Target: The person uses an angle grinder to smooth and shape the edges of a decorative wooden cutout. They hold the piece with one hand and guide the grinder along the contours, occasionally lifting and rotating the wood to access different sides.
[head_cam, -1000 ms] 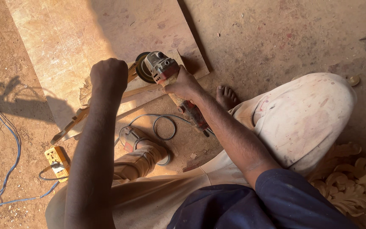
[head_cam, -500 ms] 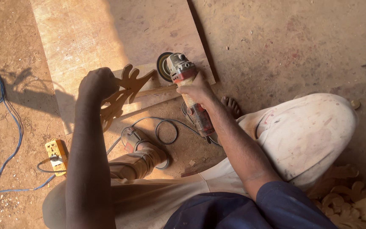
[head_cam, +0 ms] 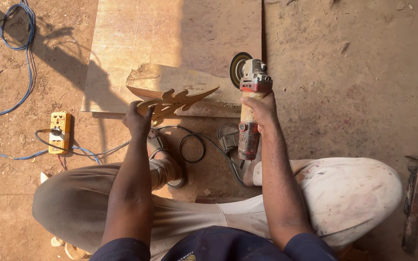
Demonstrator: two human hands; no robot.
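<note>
My left hand (head_cam: 138, 118) grips the already leaf-shaped carving (head_cam: 172, 101) clear of the board (head_cam: 170, 34), my right hand (head_cam: 262, 108) grips the grinder (head_cam: 250, 104), edges look rough.

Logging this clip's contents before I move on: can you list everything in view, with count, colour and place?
carved wood piece: one, tan, held at centre
angle grinder: one, red and grey, centre right
board: one, pale brown, flat on the ground at top
wood block: one, pale, on the board's near edge
socket box: one, yellow, left
cable: blue, looped at upper left
cord: black, coiled between the feet
hammer: one, rusty, right edge
sandals: two, brown, centre
left hand: grips the carved wood piece
right hand: grips the angle grinder
</note>
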